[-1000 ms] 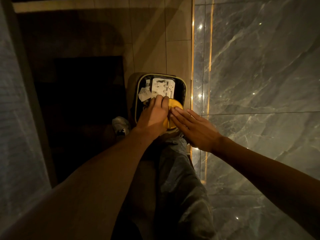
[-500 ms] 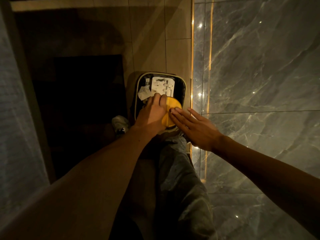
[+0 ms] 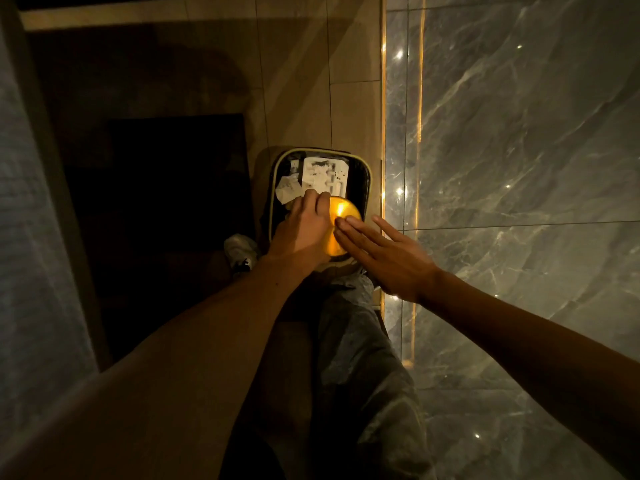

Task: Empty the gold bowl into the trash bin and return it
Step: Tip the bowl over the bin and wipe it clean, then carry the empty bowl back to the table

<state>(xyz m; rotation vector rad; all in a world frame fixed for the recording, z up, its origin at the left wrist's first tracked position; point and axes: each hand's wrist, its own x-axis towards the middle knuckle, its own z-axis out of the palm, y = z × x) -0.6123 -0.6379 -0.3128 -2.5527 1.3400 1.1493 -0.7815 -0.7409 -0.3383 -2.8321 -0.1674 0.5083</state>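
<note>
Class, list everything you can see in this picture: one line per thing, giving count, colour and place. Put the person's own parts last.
Trash bin: one, dark with a pale rim, on the floor against the marble wall.
Gold bowl: one, gold, tipped over the bin's near end.
Paper scraps: several, white, inside the bin.
Marble wall: one, grey, right side, with a lit gold strip.
Floor tiles: beige, beyond the bin.
Mat: one, dark, left of the bin.
Shoe: one, pale, beside the bin.
Trouser leg: one, grey, bottom centre.
Left hand: grips the bowl.
Right hand: flat, fingers on the bowl.
</note>
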